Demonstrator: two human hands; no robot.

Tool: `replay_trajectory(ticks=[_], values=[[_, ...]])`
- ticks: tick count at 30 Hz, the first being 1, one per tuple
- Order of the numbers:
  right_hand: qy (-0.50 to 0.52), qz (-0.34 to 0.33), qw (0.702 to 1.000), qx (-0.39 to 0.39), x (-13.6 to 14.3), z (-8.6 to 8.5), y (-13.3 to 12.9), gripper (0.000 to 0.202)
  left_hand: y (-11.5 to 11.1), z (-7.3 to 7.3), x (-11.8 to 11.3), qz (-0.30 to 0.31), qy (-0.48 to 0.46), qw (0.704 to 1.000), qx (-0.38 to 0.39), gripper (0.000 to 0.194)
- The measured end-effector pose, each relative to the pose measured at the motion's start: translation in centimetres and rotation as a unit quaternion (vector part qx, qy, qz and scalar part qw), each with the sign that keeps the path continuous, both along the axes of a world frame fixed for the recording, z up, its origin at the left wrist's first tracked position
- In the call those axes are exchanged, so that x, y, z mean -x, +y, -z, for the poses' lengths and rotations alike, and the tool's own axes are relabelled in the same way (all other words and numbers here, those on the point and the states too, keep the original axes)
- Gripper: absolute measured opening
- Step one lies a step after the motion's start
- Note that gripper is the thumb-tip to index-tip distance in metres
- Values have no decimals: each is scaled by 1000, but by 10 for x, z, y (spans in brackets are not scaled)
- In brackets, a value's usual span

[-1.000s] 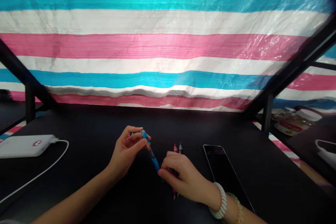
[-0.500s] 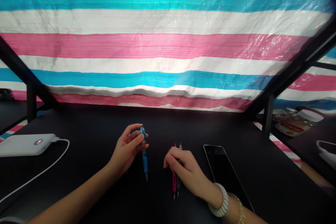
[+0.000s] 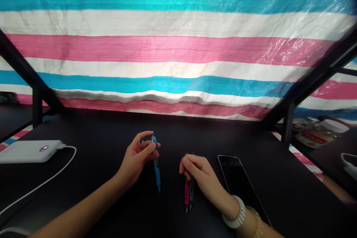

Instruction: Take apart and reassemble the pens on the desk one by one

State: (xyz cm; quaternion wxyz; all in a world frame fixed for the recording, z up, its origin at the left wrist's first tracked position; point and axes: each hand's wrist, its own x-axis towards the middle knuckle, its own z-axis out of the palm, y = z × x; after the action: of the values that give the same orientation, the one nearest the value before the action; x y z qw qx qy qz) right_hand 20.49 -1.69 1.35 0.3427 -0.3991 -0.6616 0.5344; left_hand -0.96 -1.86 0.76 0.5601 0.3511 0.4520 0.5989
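My left hand (image 3: 143, 152) pinches a blue clear-barrelled pen (image 3: 157, 174) between thumb and fingers near its upper end. The index finger presses on the pen's top, and the tip points down towards the black tabletop. To the right, my right hand (image 3: 196, 167) is curled closed over a pink pen (image 3: 186, 195) and a grey pen (image 3: 191, 193). Those two pens lie side by side, their lower ends showing below the fingers. Whether the curled fingers grip them is hidden.
A dark-screened phone (image 3: 241, 182) lies beside my right forearm. On the left is a white power bank (image 3: 30, 152) with a white cable (image 3: 60, 171). A striped sheet (image 3: 173, 48) hangs behind the black table (image 3: 173, 130). Jars (image 3: 320, 132) stand at the far right.
The view has shifted slightly. My right hand has moved a little to the right over the pens, uncovering more of their lower ends. My left hand keeps its hold on the blue pen.
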Motion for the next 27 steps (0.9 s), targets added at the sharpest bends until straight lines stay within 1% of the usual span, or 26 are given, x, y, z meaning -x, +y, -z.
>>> replay_trajectory(ticks=[5,11,17,23,25,27], values=[[18,12,1000,15,-1,0,2,47,1,1,1,-1,2,1000,-3,46],[18,17,1000,13,-1,-1,2,47,3,2,3,-10,-5,1000,-11,40],[15,23,1000,12,-1,-1,1,47,2,1,3,-12,8,1000,-2,43],[19,25,999,9,-1,-3,2,48,6,4,6,-20,18,999,-20,40],[22,26,999,13,-1,-3,2,48,9,4,10,-23,31,999,-23,43],[24,28,999,16,-1,-3,2,47,13,3,14,-30,65,997,-22,48]])
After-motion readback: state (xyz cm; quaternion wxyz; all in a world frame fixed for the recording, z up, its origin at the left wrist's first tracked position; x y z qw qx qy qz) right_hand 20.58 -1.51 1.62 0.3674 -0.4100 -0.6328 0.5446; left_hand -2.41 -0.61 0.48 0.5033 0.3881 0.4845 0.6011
